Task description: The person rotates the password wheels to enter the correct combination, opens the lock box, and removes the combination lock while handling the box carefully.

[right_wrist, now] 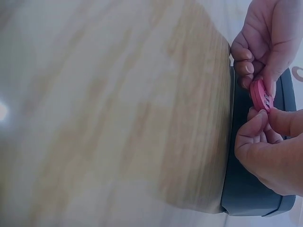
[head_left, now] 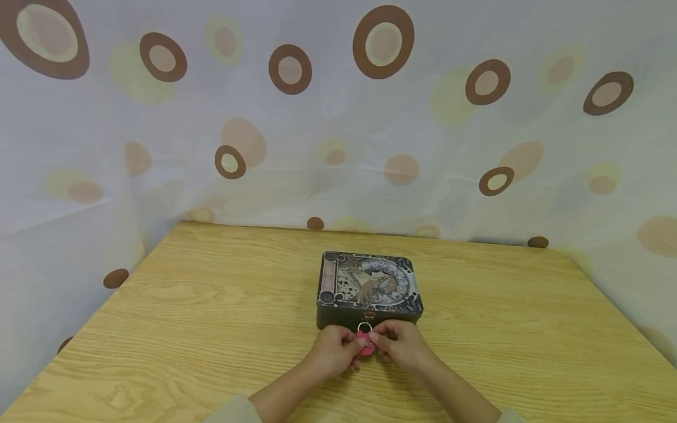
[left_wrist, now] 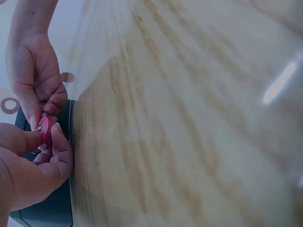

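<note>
A pink combination padlock (head_left: 366, 343) with number dials and a metal shackle is held between both hands in front of a dark tin box (head_left: 344, 317). My left hand (head_left: 334, 351) pinches the padlock's left side between thumb and fingers. From the other side, my right hand (head_left: 403, 345) pinches it too, its thumb near the dials. The shackle points up toward the box's front latch (head_left: 368, 315); whether it passes through the latch I cannot tell. In the right wrist view the padlock (right_wrist: 261, 96) shows its dial face edge-on, close to the box (right_wrist: 251, 189).
The box has a decorated lid (head_left: 370, 282) that lies closed. It stands on a wood-grain table (head_left: 227, 305). A pale curtain (head_left: 328, 117) with brown and yellow circles hangs behind the table and along both sides.
</note>
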Available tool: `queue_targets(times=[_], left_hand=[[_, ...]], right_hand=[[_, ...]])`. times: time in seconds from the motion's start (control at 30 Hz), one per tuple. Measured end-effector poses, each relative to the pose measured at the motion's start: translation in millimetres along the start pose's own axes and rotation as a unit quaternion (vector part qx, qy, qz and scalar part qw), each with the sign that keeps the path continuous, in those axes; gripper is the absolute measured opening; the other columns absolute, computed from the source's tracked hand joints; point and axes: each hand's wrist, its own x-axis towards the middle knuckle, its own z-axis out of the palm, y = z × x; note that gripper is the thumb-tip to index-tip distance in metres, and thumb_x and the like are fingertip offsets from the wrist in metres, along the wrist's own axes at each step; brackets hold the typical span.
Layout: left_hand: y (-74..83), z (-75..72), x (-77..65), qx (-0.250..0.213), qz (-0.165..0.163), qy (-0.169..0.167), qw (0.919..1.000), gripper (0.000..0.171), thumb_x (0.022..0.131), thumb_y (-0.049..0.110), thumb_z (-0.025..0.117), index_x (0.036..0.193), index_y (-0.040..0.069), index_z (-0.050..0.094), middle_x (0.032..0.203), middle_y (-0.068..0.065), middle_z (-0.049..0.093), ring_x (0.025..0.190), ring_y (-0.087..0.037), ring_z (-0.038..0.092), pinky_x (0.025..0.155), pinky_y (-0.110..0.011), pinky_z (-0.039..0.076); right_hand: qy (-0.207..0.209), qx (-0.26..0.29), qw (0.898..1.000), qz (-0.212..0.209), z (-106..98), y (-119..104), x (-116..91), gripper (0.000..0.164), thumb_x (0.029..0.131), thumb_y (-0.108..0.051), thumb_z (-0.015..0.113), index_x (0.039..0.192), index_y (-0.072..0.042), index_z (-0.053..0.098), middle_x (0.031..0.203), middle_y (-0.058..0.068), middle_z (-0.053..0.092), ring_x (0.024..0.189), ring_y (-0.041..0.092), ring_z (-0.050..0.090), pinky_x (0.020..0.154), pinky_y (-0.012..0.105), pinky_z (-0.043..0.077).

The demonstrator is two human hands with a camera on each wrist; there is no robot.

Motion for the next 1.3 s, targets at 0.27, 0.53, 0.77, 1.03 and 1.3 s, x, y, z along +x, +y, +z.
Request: queue_targets(times=[0.27, 0.53, 0.77, 1.03, 1.3], left_hand=[[0.5, -2.8, 0.3, -0.017, 0.004, 0.0, 0.9998, 0.027, 0.095, 0.009, 0.048, 0.081, -0.01, 0.063, 0.056, -0.011, 0.06, 0.045, -0.005, 0.048, 0.045, -0.021, 0.048], [-1.1, -3.3, 0.6, -0.018, 0.008, -0.007, 0.9998, 0.018, 0.091, 0.004, 0.054, 0.089, -0.012, 0.062, 0.059, -0.009, 0.06, 0.048, -0.006, 0.051, 0.047, -0.021, 0.049], [-2.2, -2.5, 2.3, -0.021, 0.011, -0.017, 0.9996, 0.015, 0.085, -0.002, 0.06, 0.094, -0.014, 0.06, 0.068, -0.015, 0.063, 0.054, -0.009, 0.056, 0.052, -0.026, 0.054], [-1.8, -0.9, 2.6, -0.018, 0.014, -0.01, 0.9997, 0.013, 0.085, -0.001, 0.059, 0.091, -0.013, 0.06, 0.067, -0.016, 0.063, 0.053, -0.008, 0.056, 0.05, -0.025, 0.053], [-2.2, 0.6, 3.0, -0.021, 0.011, -0.012, 0.9996, 0.012, 0.086, 0.0, 0.058, 0.089, -0.012, 0.06, 0.064, -0.016, 0.063, 0.051, -0.007, 0.054, 0.048, -0.023, 0.051]], right_hand=[[0.001, 0.002, 1.0, -0.006, 0.1, 0.8, -0.6, 0.015, 0.089, -0.003, 0.055, 0.09, 0.011, 0.06, 0.064, -0.001, 0.051, 0.062, 0.01, 0.048, 0.055, 0.021, 0.045], [0.003, 0.002, 1.0, -0.002, 0.2, -0.3, -0.4, 0.015, 0.089, -0.003, 0.055, 0.091, 0.011, 0.061, 0.065, -0.001, 0.051, 0.063, 0.01, 0.048, 0.056, 0.022, 0.045], [0.006, 0.001, 1.0, 0.009, 1.0, 0.5, 1.3, 0.015, 0.09, -0.003, 0.055, 0.091, 0.01, 0.061, 0.065, -0.001, 0.051, 0.063, 0.01, 0.049, 0.057, 0.023, 0.046], [0.009, 0.007, 1.0, 0.027, 1.2, -1.6, -0.2, 0.014, 0.09, -0.004, 0.056, 0.091, 0.009, 0.061, 0.066, 0.0, 0.051, 0.063, 0.011, 0.049, 0.058, 0.023, 0.046], [0.006, 0.008, 1.0, 0.025, 0.7, -2.3, -1.2, 0.014, 0.089, -0.004, 0.056, 0.09, 0.009, 0.061, 0.065, -0.001, 0.05, 0.063, 0.01, 0.049, 0.058, 0.022, 0.045]])
